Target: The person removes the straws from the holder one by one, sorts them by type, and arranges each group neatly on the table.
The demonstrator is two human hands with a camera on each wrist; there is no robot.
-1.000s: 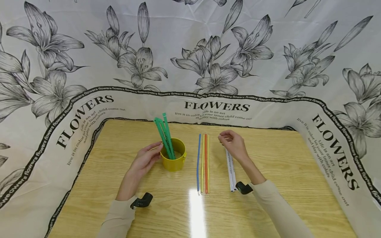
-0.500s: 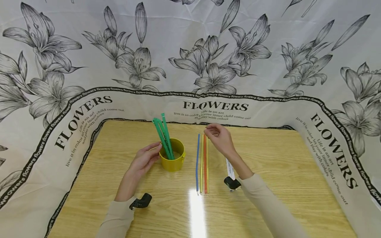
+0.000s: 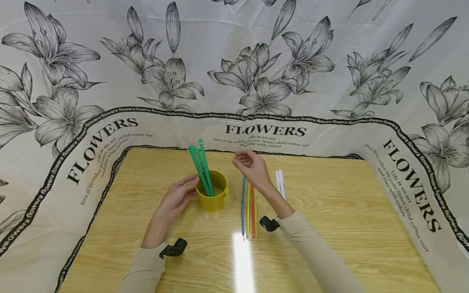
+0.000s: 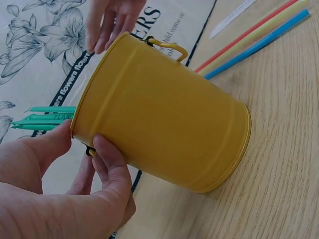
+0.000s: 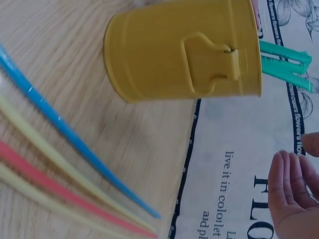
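Observation:
A small yellow metal bucket (image 3: pixel 211 203) with wire side handles stands upright on the table. My left hand (image 3: pixel 177 194) holds it at the rim, thumb (image 4: pixel 55 142) and fingers on its left side near a handle. Several flat green sticks (image 3: pixel 201 165) with dark print lean inside the bucket, tops sticking out at the back left. My right hand (image 3: pixel 253 169) hovers right of the bucket, above the far ends of the coloured straws, fingers loosely bent and nothing seen in them. In the right wrist view its fingers (image 5: pixel 289 179) are apart from the bucket.
A blue straw (image 3: pixel 243 207), two yellow straws (image 5: pixel 55 157) and a red straw (image 3: pixel 253 211) lie in a row right of the bucket. White printed sticks (image 3: pixel 280 183) lie farther right, partly behind my forearm. A flower-printed cloth (image 3: pixel 264 140) hangs along the table's back edge.
My right hand has moved left from above the white sticks to above the straws' far ends, near the bucket. My left hand and the bucket stay where they were.

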